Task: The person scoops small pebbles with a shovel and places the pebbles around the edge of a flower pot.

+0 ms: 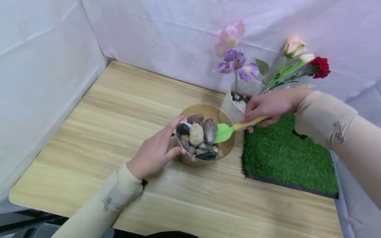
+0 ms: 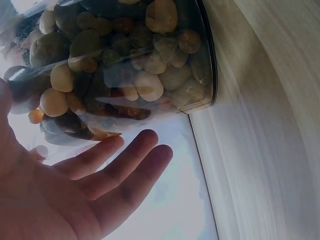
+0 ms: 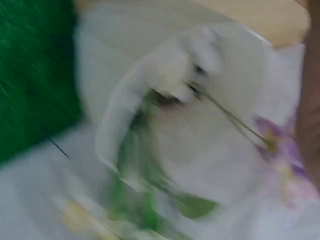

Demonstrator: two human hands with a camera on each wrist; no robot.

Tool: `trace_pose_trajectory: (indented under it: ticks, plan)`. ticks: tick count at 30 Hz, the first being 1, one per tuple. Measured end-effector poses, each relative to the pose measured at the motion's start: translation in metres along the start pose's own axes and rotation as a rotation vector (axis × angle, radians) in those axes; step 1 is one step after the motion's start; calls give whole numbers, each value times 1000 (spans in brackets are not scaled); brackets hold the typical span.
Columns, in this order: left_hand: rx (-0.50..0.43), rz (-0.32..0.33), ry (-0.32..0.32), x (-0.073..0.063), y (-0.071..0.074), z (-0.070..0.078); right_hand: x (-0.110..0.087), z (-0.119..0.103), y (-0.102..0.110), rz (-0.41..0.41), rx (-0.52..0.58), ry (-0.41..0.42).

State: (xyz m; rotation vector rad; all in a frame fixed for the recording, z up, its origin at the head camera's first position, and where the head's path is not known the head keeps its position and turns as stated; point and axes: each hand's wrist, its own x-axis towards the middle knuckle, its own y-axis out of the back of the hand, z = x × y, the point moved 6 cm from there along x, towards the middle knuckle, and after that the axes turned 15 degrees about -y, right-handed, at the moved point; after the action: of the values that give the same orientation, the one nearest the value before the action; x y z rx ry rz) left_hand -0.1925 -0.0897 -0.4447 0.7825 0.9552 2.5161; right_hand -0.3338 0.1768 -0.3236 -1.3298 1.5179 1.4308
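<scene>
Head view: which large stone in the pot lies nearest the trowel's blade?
The grey oval stone, right of the speckled yellowish stone: its edge borders the green blade; the other large stones lie farther off.

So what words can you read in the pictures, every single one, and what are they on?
"LetSlim": on the left sleeve, printed small and sideways, so a letter could be a bit off.
"LetSlim": on the right sleeve, also small and turned; it looks like the same word.
I can't read any other words, numbers or signs. The right wrist view is too blurred for reading.
</scene>
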Motion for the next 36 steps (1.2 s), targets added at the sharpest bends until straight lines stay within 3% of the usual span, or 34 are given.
trace_pose_trajectory:
  ticks: [5,13,26,32,36]
  plan:
    - [-15,-4,13,0,0,-1,2,12,-10,73,73,81]
    - [-15,-5,22,0,-1,-1,-16,6,-3,358,-92,119]
    - [-6,8,2,3,-1,0,-49,2,14,656,-161,135]
    - [-13,1,7,3,-2,0,-65,-16,11,841,-259,231]
    - [-19,4,17,2,-2,-1,-50,-35,-2,843,-347,314]
